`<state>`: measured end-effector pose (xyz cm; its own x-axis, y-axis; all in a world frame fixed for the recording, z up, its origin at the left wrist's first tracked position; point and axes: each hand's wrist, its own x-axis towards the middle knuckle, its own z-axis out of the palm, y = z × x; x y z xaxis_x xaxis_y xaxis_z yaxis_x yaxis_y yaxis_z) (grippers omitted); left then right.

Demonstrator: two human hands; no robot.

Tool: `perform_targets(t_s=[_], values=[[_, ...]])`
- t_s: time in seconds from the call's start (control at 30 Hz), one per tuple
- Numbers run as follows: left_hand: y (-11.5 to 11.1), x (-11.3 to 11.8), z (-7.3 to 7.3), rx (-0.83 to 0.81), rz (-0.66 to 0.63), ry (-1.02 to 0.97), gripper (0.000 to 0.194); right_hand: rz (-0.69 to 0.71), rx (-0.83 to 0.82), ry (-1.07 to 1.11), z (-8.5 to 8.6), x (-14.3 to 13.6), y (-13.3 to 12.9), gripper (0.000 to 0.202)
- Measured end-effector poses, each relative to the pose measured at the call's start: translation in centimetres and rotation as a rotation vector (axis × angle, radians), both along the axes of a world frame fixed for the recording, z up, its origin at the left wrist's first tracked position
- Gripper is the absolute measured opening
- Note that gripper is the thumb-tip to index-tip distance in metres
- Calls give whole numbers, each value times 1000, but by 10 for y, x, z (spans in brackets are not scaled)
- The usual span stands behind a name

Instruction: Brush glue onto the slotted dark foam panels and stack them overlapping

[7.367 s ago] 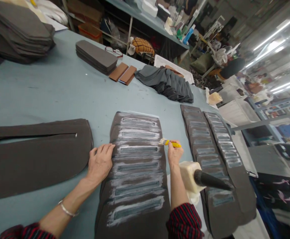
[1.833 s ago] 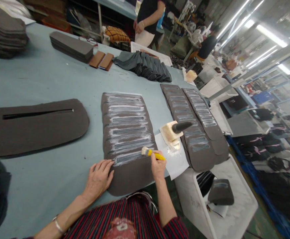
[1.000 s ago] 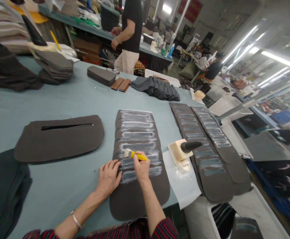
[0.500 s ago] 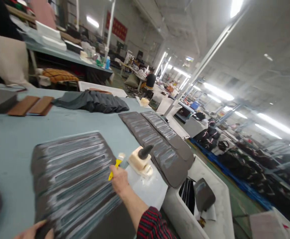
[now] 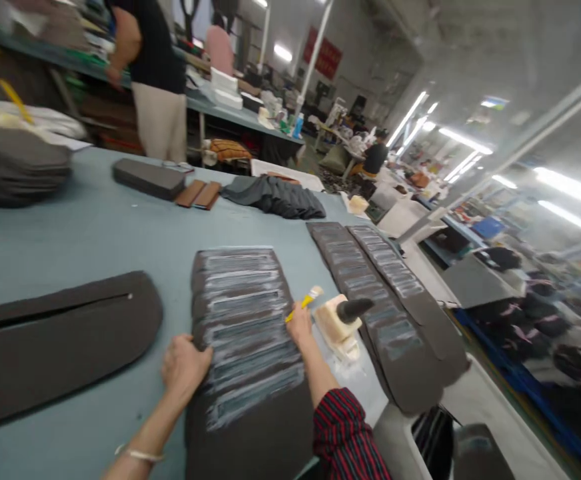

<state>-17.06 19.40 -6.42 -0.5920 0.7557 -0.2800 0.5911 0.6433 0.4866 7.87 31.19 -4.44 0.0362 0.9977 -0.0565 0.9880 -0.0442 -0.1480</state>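
In front of me lies a stack of dark grey-brown panels [image 5: 263, 427], its top one crossed by several slots streaked with whitish, wet-looking glue. My left hand [image 5: 186, 363] grips the stack's left edge, thumb on top and fingers curled. Over the right edge, my right hand [image 5: 299, 325] is closed round a small yellow-handled paintbrush [image 5: 310, 297], its pale bristles pointing up and away. Just right of the brush stands a cream, glue-crusted container [image 5: 334, 321] with a black conical piece [image 5: 354, 309] sticking out. Beneath it is a whitish sheet [image 5: 368, 387].
More slotted panels [image 5: 395, 340] overlap on the right of the table [image 5: 135, 240]. A long dark split piece [image 5: 70, 347] lies left. Farther back are brown strips [image 5: 198, 195] and gathered dark fabric [image 5: 275, 197]. A white bin [image 5: 395, 433] borders the right side. People work beyond.
The view has swung left, bringing the long split piece into sight. My left hand has moved up along the panel stack's left edge. The brush stays in my right hand near the right edge.
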Motion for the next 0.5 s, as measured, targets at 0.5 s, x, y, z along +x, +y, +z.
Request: perform_targets(t_s=[0.5], values=[[-9,3,19,-82,-12,-81,69,-19,81,-132,11,-5,-14,33]])
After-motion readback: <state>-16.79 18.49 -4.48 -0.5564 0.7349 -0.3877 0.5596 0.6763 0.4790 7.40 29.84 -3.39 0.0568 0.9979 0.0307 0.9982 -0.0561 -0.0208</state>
